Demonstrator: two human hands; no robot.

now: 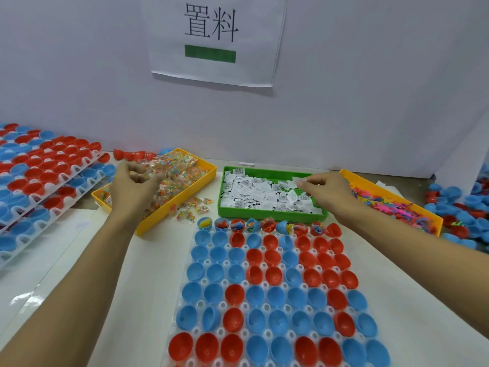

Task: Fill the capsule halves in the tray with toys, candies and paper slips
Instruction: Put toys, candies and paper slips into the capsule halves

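I am barely into this job: on the white tray in front of me only the far row of capsule halves shows bits of colour inside, and every row nearer to me holds bare red and blue shells. That leaves nearly the whole tray to fill. My left hand is over the yellow candy bin, fingers curled down into the wrapped candies; I think it holds a few, though the wrappers are clear and I cannot be sure. My right hand reaches into the green bin and pinches a white paper slip between thumb and fingertips, just above the heap. The toys lie in the yellow bin at far right, untouched by either hand now. Stacked trays of halves wait at left, so I judge a long run ahead.
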